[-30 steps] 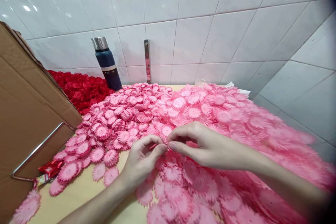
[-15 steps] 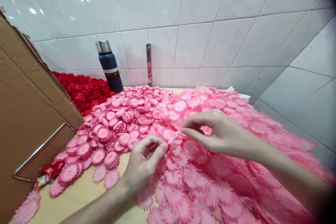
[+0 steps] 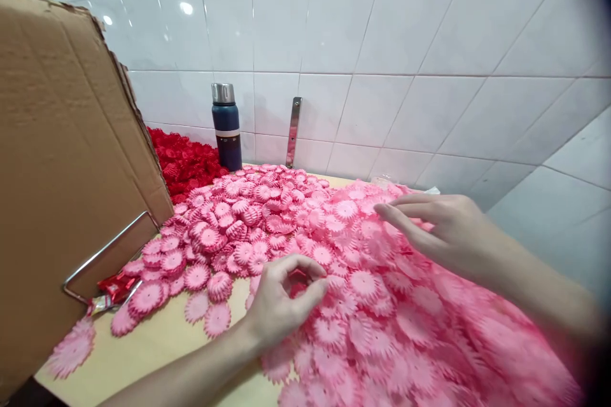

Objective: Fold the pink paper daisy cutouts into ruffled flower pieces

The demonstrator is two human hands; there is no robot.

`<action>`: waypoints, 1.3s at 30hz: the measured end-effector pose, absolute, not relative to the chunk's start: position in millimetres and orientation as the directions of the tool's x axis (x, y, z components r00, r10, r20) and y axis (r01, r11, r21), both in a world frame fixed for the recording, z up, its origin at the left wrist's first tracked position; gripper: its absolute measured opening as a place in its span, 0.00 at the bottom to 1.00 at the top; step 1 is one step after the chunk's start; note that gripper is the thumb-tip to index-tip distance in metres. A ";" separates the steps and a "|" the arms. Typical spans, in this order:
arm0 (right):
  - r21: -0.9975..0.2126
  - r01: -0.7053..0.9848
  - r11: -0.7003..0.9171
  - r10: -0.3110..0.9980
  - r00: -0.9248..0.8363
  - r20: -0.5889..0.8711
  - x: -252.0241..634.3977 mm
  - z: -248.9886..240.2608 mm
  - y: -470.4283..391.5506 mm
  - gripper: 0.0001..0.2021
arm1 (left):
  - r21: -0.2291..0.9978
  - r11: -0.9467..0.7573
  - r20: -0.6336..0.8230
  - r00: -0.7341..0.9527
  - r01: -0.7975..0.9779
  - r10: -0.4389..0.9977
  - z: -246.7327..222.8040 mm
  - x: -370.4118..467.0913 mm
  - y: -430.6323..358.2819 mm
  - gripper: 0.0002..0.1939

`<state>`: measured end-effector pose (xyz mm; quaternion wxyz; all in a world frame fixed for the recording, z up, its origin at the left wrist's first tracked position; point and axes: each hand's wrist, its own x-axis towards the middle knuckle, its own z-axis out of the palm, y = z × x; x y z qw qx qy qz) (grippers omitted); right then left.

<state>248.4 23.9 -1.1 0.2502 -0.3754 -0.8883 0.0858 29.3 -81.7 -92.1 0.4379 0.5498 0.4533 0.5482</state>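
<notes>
Farther apart than a moment ago, the right hand has drawn away from the left hand and out over the pink discs, while the view has swung, too. The left hand curls its thumb and forefinger into a ring, tips almost meeting; whether something thin sits between them, I cannot tell. The right hand's thumb and fingers lie close together, and its tips blend into the pink behind, so its grip is unclear. Pink discs spread around and beyond both hands across the desk, blurring toward the right, where the forearm hides some. Left of them, a cardboard box covers part of the red pile, with a bottle beside it. By the wire handle lies a red wrapper, its print illegible.
</notes>
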 end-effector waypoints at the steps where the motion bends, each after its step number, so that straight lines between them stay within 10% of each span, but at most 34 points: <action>1: -0.265 0.646 0.716 0.695 -0.622 0.361 236.6 -0.5 25.7 0.16 | 0.974 -0.222 0.223 -0.011 0.032 0.975 -94.2 30.1 -81.4 0.02; 15: -0.001 0.627 0.779 0.621 -0.770 0.145 57.7 -37.2 105.7 0.16 | 0.956 -0.263 0.270 -0.041 0.129 0.962 -91.9 26.3 -77.9 0.04; 32: -0.691 0.307 0.654 0.449 -0.893 0.029 176.3 14.3 12.1 0.19 | 0.937 -0.285 0.225 -0.275 -0.203 0.935 -85.6 27.2 -78.0 0.18; 39: -0.507 0.465 0.726 0.632 -0.742 0.225 196.5 1.1 5.4 0.12 | 0.951 -0.283 0.230 -0.321 -0.127 0.919 -95.0 27.5 -74.6 0.09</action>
